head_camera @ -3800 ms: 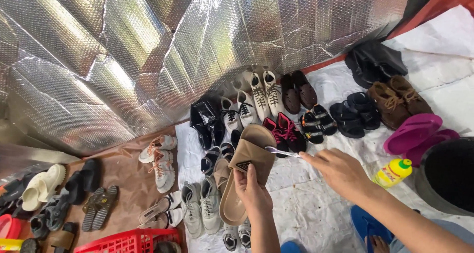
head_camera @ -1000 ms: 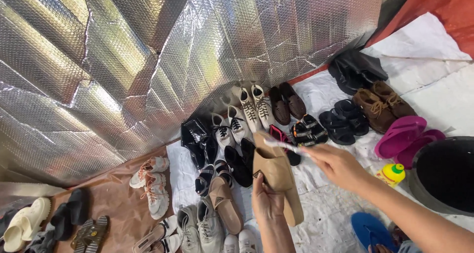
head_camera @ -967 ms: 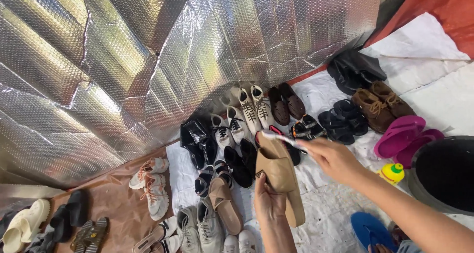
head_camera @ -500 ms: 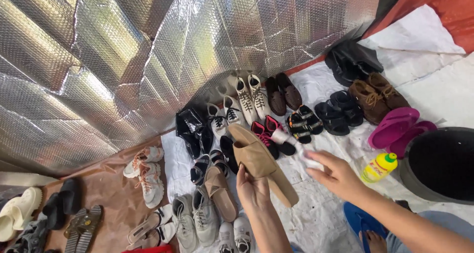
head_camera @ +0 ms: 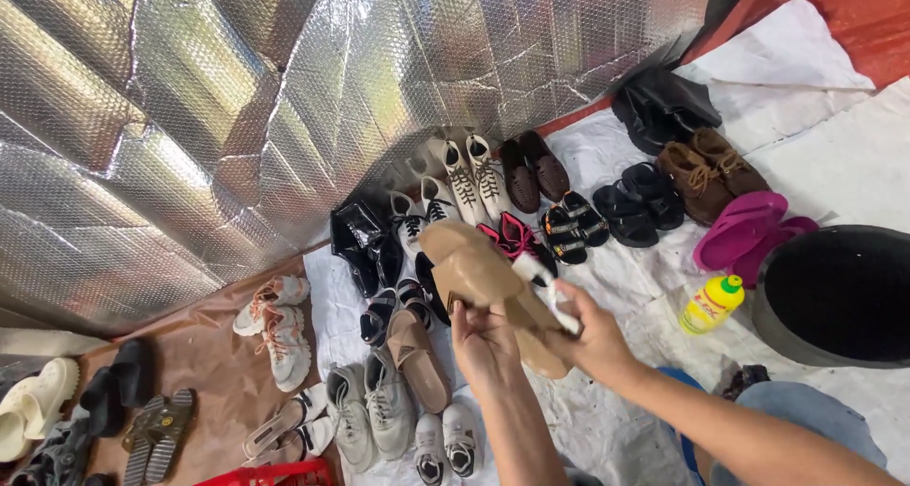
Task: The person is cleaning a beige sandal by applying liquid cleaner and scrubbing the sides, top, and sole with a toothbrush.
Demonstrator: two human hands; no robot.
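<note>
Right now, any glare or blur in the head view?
Head view: strong glare on the foil sheet, patchy with dark folds; the tan sandal and both hands, left and right, are slightly soft; shoes on the floor read sharp.

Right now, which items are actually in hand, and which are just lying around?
In hand:
- tan sandal, held up by the left hand
- white cloth, pressed to the sandal by the right hand

Lying about:
- matching tan sandal on the sheet
- yellow bottle
- black tub
- pink slippers
- brown lace-up shoes
- grey sneakers
</note>
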